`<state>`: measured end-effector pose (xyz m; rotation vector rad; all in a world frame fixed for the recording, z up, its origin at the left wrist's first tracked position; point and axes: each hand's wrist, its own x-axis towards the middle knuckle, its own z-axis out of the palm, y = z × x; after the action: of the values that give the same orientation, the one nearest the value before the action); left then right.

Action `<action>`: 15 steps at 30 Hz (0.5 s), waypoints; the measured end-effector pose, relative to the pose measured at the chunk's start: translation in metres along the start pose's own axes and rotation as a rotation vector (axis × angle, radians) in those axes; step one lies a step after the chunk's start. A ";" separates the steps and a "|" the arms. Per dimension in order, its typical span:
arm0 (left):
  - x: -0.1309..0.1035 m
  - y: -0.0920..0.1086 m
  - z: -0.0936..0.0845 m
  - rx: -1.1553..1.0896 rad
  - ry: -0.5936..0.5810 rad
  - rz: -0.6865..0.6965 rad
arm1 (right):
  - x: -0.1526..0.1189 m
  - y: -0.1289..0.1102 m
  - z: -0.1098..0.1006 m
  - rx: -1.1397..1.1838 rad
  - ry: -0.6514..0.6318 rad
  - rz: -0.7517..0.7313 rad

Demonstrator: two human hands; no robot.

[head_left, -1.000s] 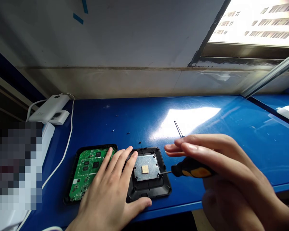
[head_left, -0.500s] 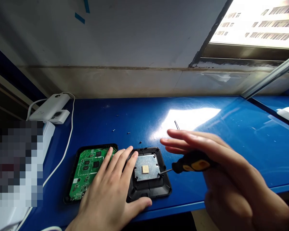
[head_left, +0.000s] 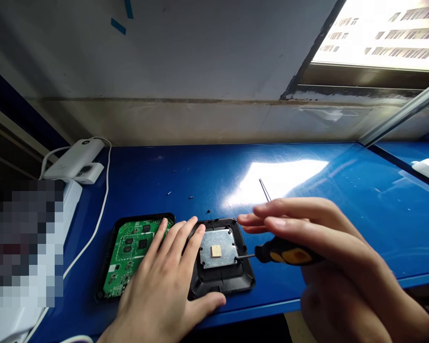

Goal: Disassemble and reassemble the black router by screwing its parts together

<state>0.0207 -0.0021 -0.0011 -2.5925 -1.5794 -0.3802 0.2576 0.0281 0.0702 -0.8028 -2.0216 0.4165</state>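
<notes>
My right hand (head_left: 338,257) holds a black and yellow screwdriver (head_left: 289,255) between palm, thumb and fingers. Its shaft points left, and the tip meets the lower right corner of a silver metal plate (head_left: 223,240). A beige square pad (head_left: 216,251) sits on this plate, inside a black plastic cover (head_left: 232,283). My left hand (head_left: 168,276) lies flat with fingers stretched out, across the cover's left side and part of a green circuit board (head_left: 132,243). That board rests in a second black shell (head_left: 110,238); its lower right part is hidden under my hand.
Several small screws, among them a dark one (head_left: 209,211), lie scattered behind the cover on the blue table (head_left: 146,162). Thin tweezers (head_left: 264,189) lie partly behind my right hand. At left are a white device (head_left: 75,157) and a white cable (head_left: 102,214).
My right hand has shifted slightly down and its fingers have turned around the screwdriver handle. The tip stays at the same plate corner. My left hand has not moved.
</notes>
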 end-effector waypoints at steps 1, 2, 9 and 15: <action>0.000 0.000 0.001 -0.009 -0.004 -0.008 | 0.002 -0.002 0.002 -0.007 -0.012 -0.003; -0.001 0.000 0.001 -0.019 -0.008 -0.012 | 0.005 -0.003 0.003 -0.019 -0.027 -0.012; -0.001 0.000 0.000 -0.003 -0.001 0.000 | 0.006 -0.004 -0.009 -0.044 0.019 -0.045; 0.002 0.001 -0.001 0.006 -0.016 -0.013 | -0.001 -0.002 0.001 0.017 0.012 0.013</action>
<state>0.0226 -0.0012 0.0002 -2.5884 -1.6006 -0.3556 0.2565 0.0259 0.0705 -0.8065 -2.0004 0.4353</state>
